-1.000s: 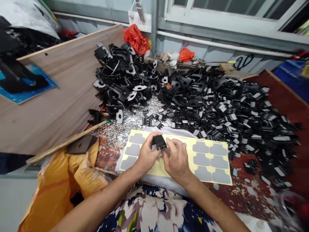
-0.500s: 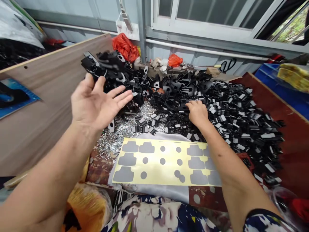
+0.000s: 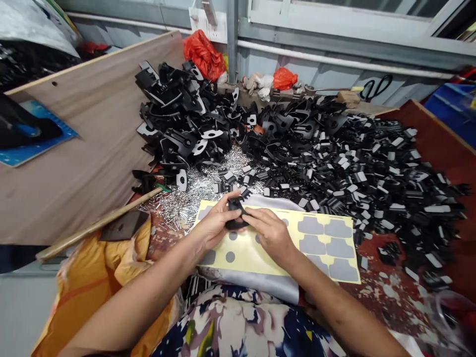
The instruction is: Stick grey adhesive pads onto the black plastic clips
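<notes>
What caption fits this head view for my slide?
Left hand and right hand hold a small black part over a yellow sticker sheet, beside a heap of black parts.

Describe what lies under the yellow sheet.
A grey cloth shows along the sheet's near and far edges. The rest beneath is covered. Left hand and right hand, holding a black part, hide its middle.

The small part (image 3: 235, 207) is black. The sheet (image 3: 250, 259) is pale yellow, patterned with grey pads and dots. The heap of parts (image 3: 353, 163) is black, flecked white. The pins (image 3: 201, 186) are silver. The cloth (image 3: 238, 322) is navy with pale flowers.
</notes>
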Demonstrator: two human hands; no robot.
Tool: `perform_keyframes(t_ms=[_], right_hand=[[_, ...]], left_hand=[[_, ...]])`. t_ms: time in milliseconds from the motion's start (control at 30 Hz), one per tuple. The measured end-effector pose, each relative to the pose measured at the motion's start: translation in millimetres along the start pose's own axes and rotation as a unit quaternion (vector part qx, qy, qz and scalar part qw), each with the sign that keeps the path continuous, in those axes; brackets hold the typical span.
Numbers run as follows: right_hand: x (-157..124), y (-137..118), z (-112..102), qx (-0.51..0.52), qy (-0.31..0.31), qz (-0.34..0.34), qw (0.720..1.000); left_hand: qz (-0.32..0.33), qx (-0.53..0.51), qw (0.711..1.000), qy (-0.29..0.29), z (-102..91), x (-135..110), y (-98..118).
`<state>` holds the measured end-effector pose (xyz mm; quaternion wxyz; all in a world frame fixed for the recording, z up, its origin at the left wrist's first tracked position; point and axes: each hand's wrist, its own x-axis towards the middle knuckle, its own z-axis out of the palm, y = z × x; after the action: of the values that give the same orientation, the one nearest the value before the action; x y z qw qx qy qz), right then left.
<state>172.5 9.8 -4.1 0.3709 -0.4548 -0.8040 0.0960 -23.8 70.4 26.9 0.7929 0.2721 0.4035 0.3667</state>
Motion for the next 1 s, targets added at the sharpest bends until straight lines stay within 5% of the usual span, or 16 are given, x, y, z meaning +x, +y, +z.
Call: perform_keyframes(t_ms=[133,267,467,533,633,700,1000], right_hand=[[-14,-3,28,0.050,0.009,0.150,0.987],[-15,7,25,0.148,-0.019,0.222,0.964],[-6,11,-17,0.401,-0.233,0.213,0.860],[-2,9,-25,0.431,-0.153,0.224,0.860],[3,5,-23,0.371,0.047,0.259,0.890],[6,2,-17,0.344,0.111,0.270,0.893],[4,-6,-1,0.313,0.095,0.266,0.907]], left_hand=[[0.043,0.004,0.992,0.116,-22.5,5,1],[0.036,-0.014,0.994,0.107,-38.3,14,-3],[0.071,-0.058,0.988,0.120,-41.6,19,-4],[0.069,-0.062,0.990,0.105,-37.5,12,-2],[0.053,-0.073,0.995,0.036,-24.6,-3,-5],[0.039,-0.087,0.995,-0.007,-13.5,-11,-11],[0.025,-0.102,0.992,-0.070,10.7,-15,-26]])
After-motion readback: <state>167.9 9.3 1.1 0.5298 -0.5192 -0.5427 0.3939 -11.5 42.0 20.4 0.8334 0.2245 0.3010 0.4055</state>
